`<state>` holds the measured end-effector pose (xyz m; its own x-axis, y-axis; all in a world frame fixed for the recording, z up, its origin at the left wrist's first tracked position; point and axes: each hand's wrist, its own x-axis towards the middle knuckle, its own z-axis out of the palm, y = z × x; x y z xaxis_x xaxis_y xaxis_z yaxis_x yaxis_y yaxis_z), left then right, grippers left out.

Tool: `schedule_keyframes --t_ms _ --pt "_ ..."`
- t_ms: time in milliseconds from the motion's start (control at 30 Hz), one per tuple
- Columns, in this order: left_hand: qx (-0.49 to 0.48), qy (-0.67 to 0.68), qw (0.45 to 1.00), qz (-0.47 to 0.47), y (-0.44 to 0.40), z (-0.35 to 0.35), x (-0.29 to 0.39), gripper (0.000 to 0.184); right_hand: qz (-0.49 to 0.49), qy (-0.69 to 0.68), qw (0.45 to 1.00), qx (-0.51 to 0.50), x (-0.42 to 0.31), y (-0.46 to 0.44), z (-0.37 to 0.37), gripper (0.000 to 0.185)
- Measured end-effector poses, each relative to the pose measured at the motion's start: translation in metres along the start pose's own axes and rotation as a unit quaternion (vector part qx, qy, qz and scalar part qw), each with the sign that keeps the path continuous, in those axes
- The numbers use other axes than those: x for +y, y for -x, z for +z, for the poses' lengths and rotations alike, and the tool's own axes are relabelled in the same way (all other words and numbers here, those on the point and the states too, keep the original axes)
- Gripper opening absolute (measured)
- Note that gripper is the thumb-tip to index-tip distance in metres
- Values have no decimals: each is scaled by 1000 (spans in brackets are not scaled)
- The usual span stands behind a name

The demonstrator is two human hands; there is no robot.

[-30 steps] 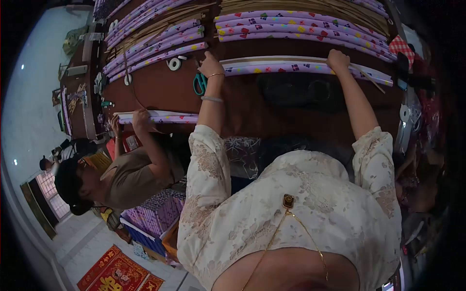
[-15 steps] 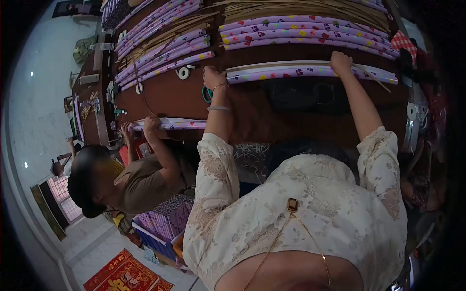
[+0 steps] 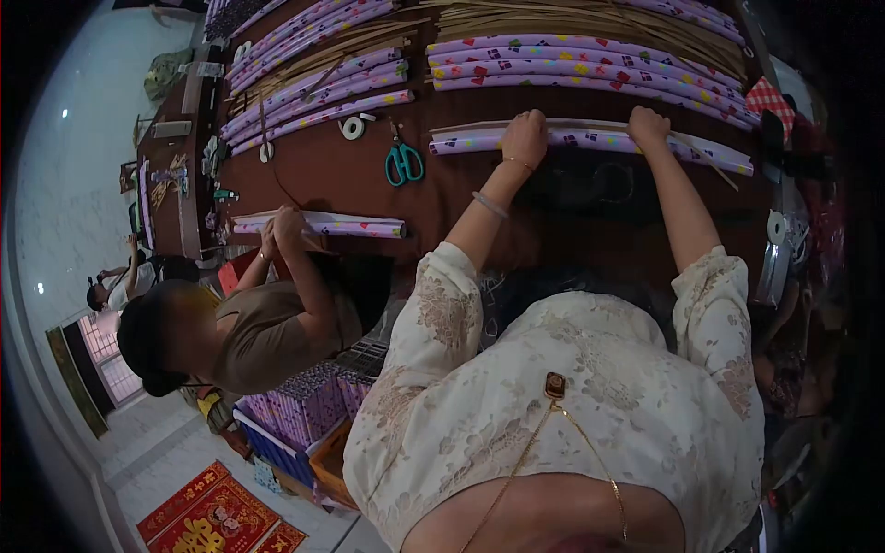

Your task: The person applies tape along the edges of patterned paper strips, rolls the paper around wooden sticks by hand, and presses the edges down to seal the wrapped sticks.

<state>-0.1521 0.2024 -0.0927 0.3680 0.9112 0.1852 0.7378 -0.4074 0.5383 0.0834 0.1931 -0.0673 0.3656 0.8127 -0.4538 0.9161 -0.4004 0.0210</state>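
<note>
A lilac patterned paper roll [image 3: 590, 140] lies across the brown table [image 3: 479, 207] in front of me, with a tan strip along its upper edge. My left hand [image 3: 525, 136] is closed on the roll left of its middle. Further right, my right hand [image 3: 649, 127] is closed on its upper edge. The strip's loose end sticks out past my right hand. Teal-handled scissors [image 3: 404, 163] lie to the left of the roll. What my fingertips pinch is partly hidden.
Several finished-looking rolls [image 3: 581, 69] and tan strips [image 3: 590, 20] lie at the back. White tape rolls [image 3: 351, 127] are left of the scissors. At the left a co-worker [image 3: 267, 336] handles another lilac roll [image 3: 355, 226]. A blue crate [image 3: 277, 452] stands below.
My left hand has moved right along the roll, from its left end toward my right hand, uncovering the scissors. The co-worker's hands have come together on their roll.
</note>
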Motion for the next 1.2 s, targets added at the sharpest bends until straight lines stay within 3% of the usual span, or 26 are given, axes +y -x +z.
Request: schedule_keyframes --t_ms 100,300,433,500,633,733,800,867,1000,1100,1167,1200 --pt "-68 -37 995 -70 -9 11 -11 10 -3 0 1000 19 -2 4 -1 26" --pt "-87 -19 991 -99 -23 14 -38 13 4 5 1000 0 -5 1 2 23" --pt "-42 21 995 -86 -21 2 -54 12 10 -8 1000 3 -4 2 3 21" --pt "-54 -14 988 -141 -18 -11 -62 11 9 -14 999 44 -4 3 6 19" --pt "-37 -63 979 -192 -16 -26 -96 9 3 1 1000 30 -4 4 3 18" --pt "-66 -45 978 -191 -15 -47 -104 14 7 16 1000 -2 -4 2 3 18" --pt "-75 -38 979 -188 -14 -51 -117 25 7 -6 999 37 -3 6 2 18" --pt "-32 -121 976 -180 -11 -50 -136 33 6 -9 999 45 -1 7 3 18" --pt "-2 -142 949 -281 -5 -79 -142 42 8 -11 999 34 0 4 5 19" --pt "1 -156 941 -300 -3 -84 -163 46 9 -14 1000 9 -2 8 -2 19" --pt "-11 -94 948 -303 -1 -91 -156 40 11 -11 1000 15 -1 8 -1 18" --pt "14 -180 949 -260 -2 -81 -162 27 6 -10 1000 21 -1 8 1 18"
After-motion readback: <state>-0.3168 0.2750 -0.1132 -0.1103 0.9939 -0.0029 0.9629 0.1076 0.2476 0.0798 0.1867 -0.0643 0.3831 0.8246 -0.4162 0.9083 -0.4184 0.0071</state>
